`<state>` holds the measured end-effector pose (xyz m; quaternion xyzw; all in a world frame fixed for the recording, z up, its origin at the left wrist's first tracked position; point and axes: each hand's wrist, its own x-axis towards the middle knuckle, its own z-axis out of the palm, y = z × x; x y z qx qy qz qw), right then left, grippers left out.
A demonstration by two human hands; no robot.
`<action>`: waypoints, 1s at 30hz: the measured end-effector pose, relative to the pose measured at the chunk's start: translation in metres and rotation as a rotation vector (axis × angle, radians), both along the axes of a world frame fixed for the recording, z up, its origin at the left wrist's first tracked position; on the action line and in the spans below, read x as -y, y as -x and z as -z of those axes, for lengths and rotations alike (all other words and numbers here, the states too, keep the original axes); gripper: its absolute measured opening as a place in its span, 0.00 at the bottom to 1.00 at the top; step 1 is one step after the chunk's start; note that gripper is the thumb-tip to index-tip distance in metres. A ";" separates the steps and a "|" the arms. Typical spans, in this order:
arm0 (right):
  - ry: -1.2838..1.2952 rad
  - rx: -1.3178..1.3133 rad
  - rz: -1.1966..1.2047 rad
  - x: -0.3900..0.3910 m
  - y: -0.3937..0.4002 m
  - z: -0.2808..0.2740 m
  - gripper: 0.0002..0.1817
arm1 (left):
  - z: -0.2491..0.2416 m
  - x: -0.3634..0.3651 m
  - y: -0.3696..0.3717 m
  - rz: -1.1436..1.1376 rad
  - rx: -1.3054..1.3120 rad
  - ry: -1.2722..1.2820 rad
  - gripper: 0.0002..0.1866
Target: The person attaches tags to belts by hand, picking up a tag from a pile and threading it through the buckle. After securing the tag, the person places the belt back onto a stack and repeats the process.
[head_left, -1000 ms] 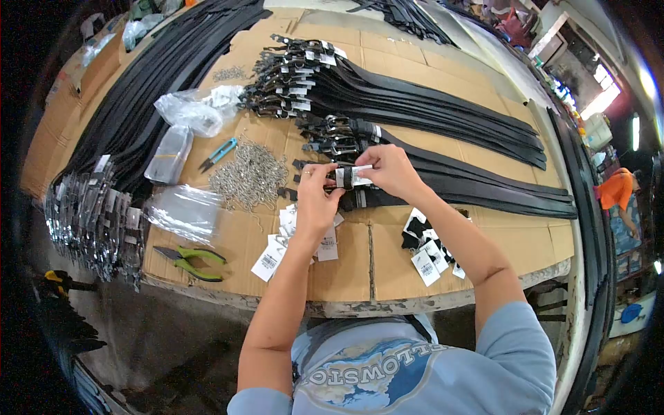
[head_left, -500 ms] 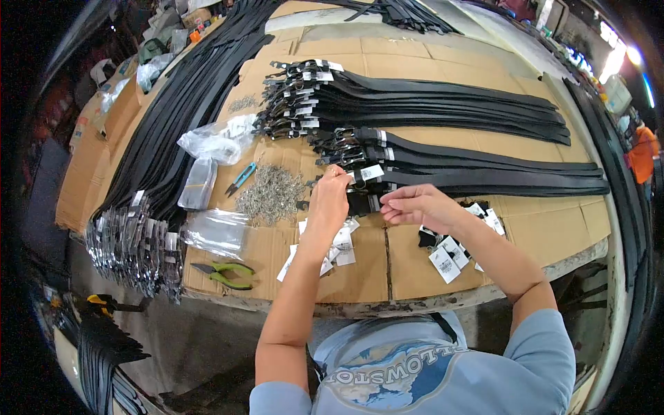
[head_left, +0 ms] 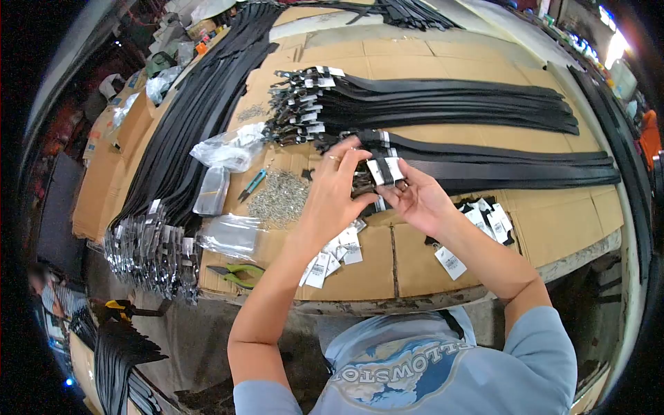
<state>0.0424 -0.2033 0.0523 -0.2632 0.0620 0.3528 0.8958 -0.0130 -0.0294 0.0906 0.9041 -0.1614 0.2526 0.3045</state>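
Near the middle of the table, a black belt's buckle end carries a white tag (head_left: pixel 385 170). My right hand (head_left: pixel 423 202) grips this tagged end, thumb at the tag's right edge and fingers below. My left hand (head_left: pixel 333 188) arches round the buckle side, thumb and forefinger apart; its farther fingers are blurred. Under and beyond both hands lies a stack of black belts (head_left: pixel 498 167) with tagged buckles. A second belt stack (head_left: pixel 449 104) lies farther back. White tags (head_left: pixel 330 256) are spread below my left wrist, and black pieces with white tags (head_left: pixel 484 218) lie by my right forearm.
Left of my hands are a heap of small metal pieces (head_left: pixel 278 197), blue snips (head_left: pixel 253 185), clear plastic bags (head_left: pixel 232 235) and green-handled pliers (head_left: pixel 238 274). Long black belts (head_left: pixel 187 117) run along the left side. Cardboard (head_left: pixel 443 273) covers the table. Another person (head_left: pixel 59 297) is at far left.
My right hand has moved from beside the belt onto its tagged end. The tag now stands raised between my hands. My left hand's fingers have spread from a pinch, and the view has shifted slightly.
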 end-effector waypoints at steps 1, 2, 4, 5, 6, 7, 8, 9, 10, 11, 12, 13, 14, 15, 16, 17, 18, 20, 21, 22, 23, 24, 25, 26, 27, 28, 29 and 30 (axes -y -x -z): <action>-0.015 0.014 -0.023 0.002 0.001 -0.008 0.15 | -0.004 -0.004 -0.003 0.059 -0.113 0.046 0.28; -0.006 0.015 -0.032 0.006 -0.002 -0.010 0.16 | -0.009 -0.006 -0.005 0.053 -0.099 0.041 0.28; 0.085 0.024 -0.031 0.021 -0.007 -0.023 0.18 | -0.022 -0.006 -0.007 0.097 -0.403 0.172 0.30; 0.153 0.017 -0.014 0.034 -0.014 -0.026 0.18 | -0.025 -0.009 -0.009 0.095 -0.399 0.169 0.30; 0.070 0.036 -0.009 0.053 -0.028 -0.023 0.17 | -0.027 -0.013 -0.012 0.126 -0.350 0.115 0.30; -0.012 0.054 -0.004 0.078 -0.049 -0.015 0.17 | -0.029 -0.018 -0.016 0.157 -0.302 0.060 0.30; -0.002 0.174 0.055 0.113 -0.073 -0.006 0.17 | -0.033 -0.024 -0.019 0.177 -0.257 0.057 0.30; 0.009 0.293 0.114 0.150 -0.099 -0.002 0.17 | -0.034 -0.036 -0.025 0.173 -0.225 0.017 0.30; 0.117 0.347 0.215 0.183 -0.119 -0.015 0.18 | -0.040 -0.047 -0.030 0.158 -0.251 0.020 0.31; 0.228 0.396 0.319 0.214 -0.131 -0.038 0.20 | -0.047 -0.057 -0.033 0.147 -0.281 0.022 0.31; 0.287 0.572 0.284 0.247 -0.137 -0.065 0.19 | -0.056 -0.067 -0.036 0.087 -0.329 0.022 0.31; 0.357 0.608 0.357 0.268 -0.140 -0.097 0.19 | -0.067 -0.074 -0.040 0.035 -0.376 0.021 0.31; 0.433 0.640 0.430 0.290 -0.143 -0.130 0.19 | -0.075 -0.083 -0.044 0.005 -0.370 0.013 0.31; 0.502 0.706 0.476 0.306 -0.148 -0.167 0.19 | -0.082 -0.092 -0.049 -0.025 -0.363 0.007 0.31; 0.553 0.792 0.534 0.314 -0.147 -0.204 0.20 | -0.090 -0.103 -0.055 0.024 -0.348 0.056 0.30; 0.604 0.889 0.597 0.319 -0.146 -0.243 0.20 | -0.098 -0.108 -0.062 0.066 -0.334 0.106 0.29; 0.642 0.980 0.663 0.321 -0.146 -0.281 0.21 | -0.109 -0.106 -0.064 0.107 -0.290 0.194 0.27; 0.697 1.135 0.813 0.303 -0.138 -0.351 0.22 | -0.134 -0.109 -0.067 0.129 -0.192 0.253 0.24; 0.729 1.189 0.895 0.288 -0.132 -0.378 0.23 | -0.147 -0.115 -0.070 0.111 -0.139 0.223 0.23; 0.750 1.220 0.972 0.263 -0.126 -0.397 0.23 | -0.159 -0.120 -0.073 0.106 -0.103 0.242 0.22; 0.778 1.234 1.036 0.249 -0.121 -0.415 0.24 | -0.171 -0.124 -0.075 0.101 -0.065 0.260 0.22; 0.797 1.219 1.087 0.231 -0.114 -0.423 0.24 | -0.185 -0.127 -0.075 0.116 -0.025 0.221 0.22; 0.782 1.254 1.084 0.227 -0.114 -0.432 0.24 | -0.197 -0.131 -0.077 0.135 0.014 0.182 0.22; 0.753 1.244 1.031 0.224 -0.121 -0.430 0.24 | -0.206 -0.136 -0.081 0.162 0.003 0.245 0.21; 0.721 1.232 0.986 0.222 -0.128 -0.426 0.23 | -0.215 -0.138 -0.082 0.136 0.049 0.216 0.22; 0.688 1.214 0.942 0.220 -0.134 -0.422 0.23 | -0.223 -0.143 -0.085 0.118 0.037 0.229 0.23; 0.653 1.187 0.894 0.219 -0.142 -0.418 0.22 | -0.228 -0.148 -0.087 0.101 0.024 0.243 0.25; 0.613 1.153 0.854 0.216 -0.152 -0.411 0.22 | -0.230 -0.155 -0.088 0.102 0.021 0.240 0.25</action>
